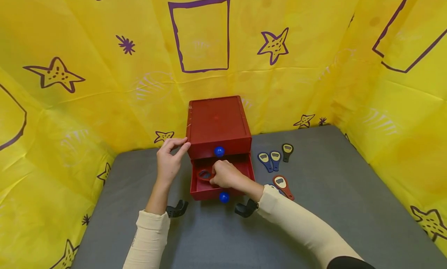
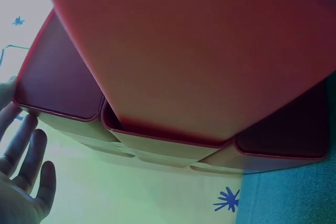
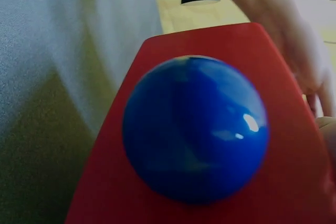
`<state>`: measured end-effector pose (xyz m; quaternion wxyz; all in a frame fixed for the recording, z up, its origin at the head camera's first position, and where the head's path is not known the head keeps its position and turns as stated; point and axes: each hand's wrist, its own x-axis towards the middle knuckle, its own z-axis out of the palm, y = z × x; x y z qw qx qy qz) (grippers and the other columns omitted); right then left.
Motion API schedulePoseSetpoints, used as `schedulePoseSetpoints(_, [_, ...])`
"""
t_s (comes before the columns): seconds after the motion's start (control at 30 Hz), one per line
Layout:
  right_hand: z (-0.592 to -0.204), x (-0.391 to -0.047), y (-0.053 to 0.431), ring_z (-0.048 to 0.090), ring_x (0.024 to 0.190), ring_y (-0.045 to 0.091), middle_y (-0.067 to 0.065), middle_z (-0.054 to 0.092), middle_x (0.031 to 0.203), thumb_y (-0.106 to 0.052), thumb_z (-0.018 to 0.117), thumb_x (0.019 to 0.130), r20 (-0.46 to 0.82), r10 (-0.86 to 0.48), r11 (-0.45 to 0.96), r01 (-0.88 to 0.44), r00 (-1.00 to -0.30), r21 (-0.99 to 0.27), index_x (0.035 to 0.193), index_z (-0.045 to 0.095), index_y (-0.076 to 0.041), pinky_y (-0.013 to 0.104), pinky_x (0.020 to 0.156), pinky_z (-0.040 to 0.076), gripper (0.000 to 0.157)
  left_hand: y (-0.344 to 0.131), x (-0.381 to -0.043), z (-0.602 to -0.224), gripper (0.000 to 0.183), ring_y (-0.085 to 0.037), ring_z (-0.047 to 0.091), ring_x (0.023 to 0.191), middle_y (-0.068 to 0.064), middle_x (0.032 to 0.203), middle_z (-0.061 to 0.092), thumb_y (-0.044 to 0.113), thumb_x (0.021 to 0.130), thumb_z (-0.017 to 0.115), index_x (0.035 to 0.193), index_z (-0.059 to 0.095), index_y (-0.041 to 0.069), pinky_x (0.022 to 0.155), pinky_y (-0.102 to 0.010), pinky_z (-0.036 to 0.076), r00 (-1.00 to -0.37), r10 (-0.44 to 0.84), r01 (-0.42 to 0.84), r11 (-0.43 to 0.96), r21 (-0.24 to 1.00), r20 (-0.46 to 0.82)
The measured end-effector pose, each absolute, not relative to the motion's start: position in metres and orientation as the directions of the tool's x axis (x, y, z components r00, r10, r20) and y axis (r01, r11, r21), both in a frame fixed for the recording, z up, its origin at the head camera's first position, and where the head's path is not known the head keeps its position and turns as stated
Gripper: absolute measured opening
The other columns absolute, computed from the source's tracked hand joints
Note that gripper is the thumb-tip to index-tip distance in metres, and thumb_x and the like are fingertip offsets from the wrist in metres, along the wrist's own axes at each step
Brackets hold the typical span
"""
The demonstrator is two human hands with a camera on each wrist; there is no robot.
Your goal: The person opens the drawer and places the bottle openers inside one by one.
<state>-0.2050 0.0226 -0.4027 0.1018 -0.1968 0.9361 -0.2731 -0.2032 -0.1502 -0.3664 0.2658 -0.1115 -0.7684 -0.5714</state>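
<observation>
A small red cabinet point(image 1: 218, 119) stands on the table with its lower drawer point(image 1: 206, 195) pulled out. Inside that drawer my right hand point(image 1: 227, 175) pinches a red-rimmed bottle opener point(image 1: 204, 175) near its handle end, which the fingers cover. My left hand point(image 1: 169, 162) touches the cabinet's upper left front corner; its fingers point(image 2: 32, 156) are spread and loosely bent in the left wrist view. The drawer's blue knob point(image 3: 194, 129) fills much of the right wrist view. Above, the upper drawer is closed, with its own blue knob point(image 1: 219, 151).
Right of the cabinet lie two blue bottle openers point(image 1: 264, 160), a black one point(image 1: 287, 151) and a red one point(image 1: 283, 185). Another blue opener point(image 1: 274, 186) is partly hidden by the right arm. Yellow printed cloth point(image 1: 139, 78) surrounds the grey table point(image 1: 331, 191) at the back and sides.
</observation>
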Motion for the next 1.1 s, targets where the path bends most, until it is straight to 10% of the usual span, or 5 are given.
schedulePoseSetpoints(0.3, [-0.407,-0.206,0.013,0.048,0.056,0.013,-0.002,0.052,0.056,-0.025,0.068,0.091,-0.127,-0.481,0.729,-0.316,-0.867,-0.607,0.071,0.069,-0.007,0.022,0.051,0.037,0.027,-0.153,-0.203,-0.368,0.020,0.002,0.057,0.093,-0.026,0.101,0.066,-0.001,0.084,0.072,0.100,0.070,-0.013,0.087,-0.009,0.046,-0.837,-0.130,0.469,0.330,0.819,0.531])
schedulePoseSetpoints(0.5, [-0.397,-0.200,0.031,0.058,0.073,0.012,0.003,0.073,0.085,-0.026,0.067,0.092,-0.041,-0.534,0.640,-0.372,-0.845,-0.673,0.103,0.076,-0.006,0.022,0.063,0.047,0.024,-0.154,-0.206,-0.370,0.022,0.002,0.056,0.093,-0.029,0.103,0.064,-0.001,0.084,0.072,0.102,0.069,-0.014,0.088,-0.011,0.046,-0.843,-0.118,0.468,0.320,0.824,0.525])
schedulePoseSetpoints(0.83, [-0.369,-0.189,0.097,0.059,0.080,0.007,0.000,0.073,0.096,-0.027,0.066,0.093,0.066,-0.684,0.505,-0.537,-0.726,-0.676,0.105,0.074,-0.009,0.020,0.072,0.051,0.024,-0.165,-0.225,-0.393,0.021,0.000,0.056,0.093,-0.023,0.102,0.066,0.003,0.083,0.075,0.102,0.073,-0.006,0.088,-0.014,0.046,-0.838,-0.118,0.481,0.302,0.823,0.533])
schedulePoseSetpoints(1.1, [-0.361,-0.193,0.148,0.064,0.084,0.011,0.006,0.073,0.103,-0.025,0.062,0.095,0.031,-0.619,0.520,-0.438,-0.785,-0.733,0.111,0.072,-0.007,0.025,0.074,0.053,0.026,-0.166,-0.225,-0.391,0.021,0.001,0.054,0.092,-0.022,0.101,0.066,0.002,0.082,0.076,0.101,0.074,-0.005,0.087,-0.012,0.044,-0.846,-0.128,0.464,0.303,0.833,0.518])
